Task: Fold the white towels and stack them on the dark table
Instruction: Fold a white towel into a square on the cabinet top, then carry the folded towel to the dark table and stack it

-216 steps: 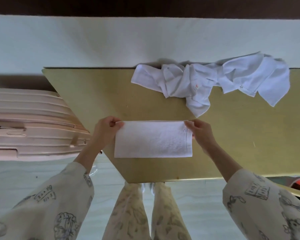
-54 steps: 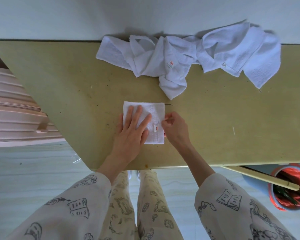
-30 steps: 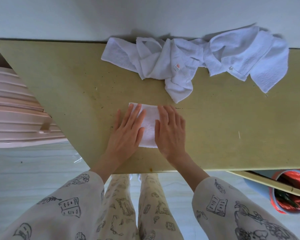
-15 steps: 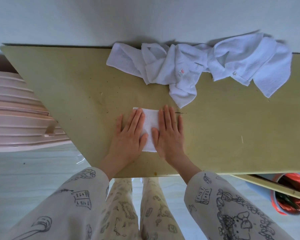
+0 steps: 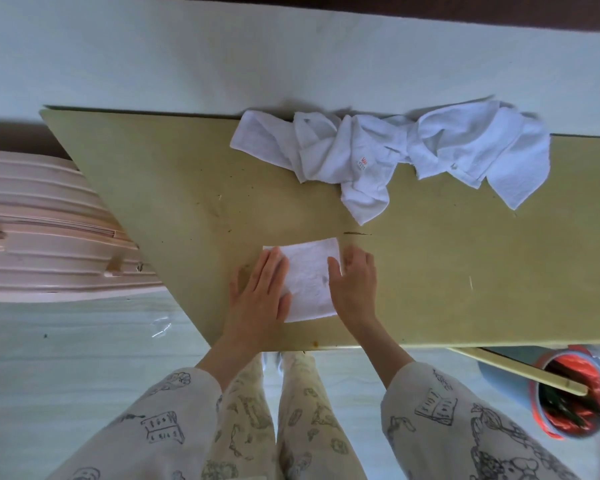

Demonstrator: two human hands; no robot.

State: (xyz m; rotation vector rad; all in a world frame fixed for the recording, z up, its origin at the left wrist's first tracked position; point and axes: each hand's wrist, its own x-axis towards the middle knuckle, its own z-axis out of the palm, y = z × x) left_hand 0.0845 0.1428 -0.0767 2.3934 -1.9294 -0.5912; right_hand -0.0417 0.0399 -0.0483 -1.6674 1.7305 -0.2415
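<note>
A small white towel (image 5: pixel 309 278), folded into a neat square, lies flat on the yellowish table (image 5: pixel 447 265) near its front edge. My left hand (image 5: pixel 258 296) rests flat along the towel's left side, fingers together and overlapping its edge. My right hand (image 5: pixel 355 284) touches the towel's right edge, fingers slightly curled. Neither hand lifts the towel. At the table's far edge lie crumpled white towels (image 5: pixel 388 154), one with a small red label, tangled together against the wall.
A pale pink ribbed suitcase (image 5: pixel 49 230) stands left of the table. A bin with a red liner (image 5: pixel 568 396) sits at the lower right under a thin wooden strip. A white wall runs behind the table. My patterned trousers show below.
Both hands have slid apart from the middle of the folded towel to its left and right sides, uncovering its top. The camera has tilted so the table sits lower in view.
</note>
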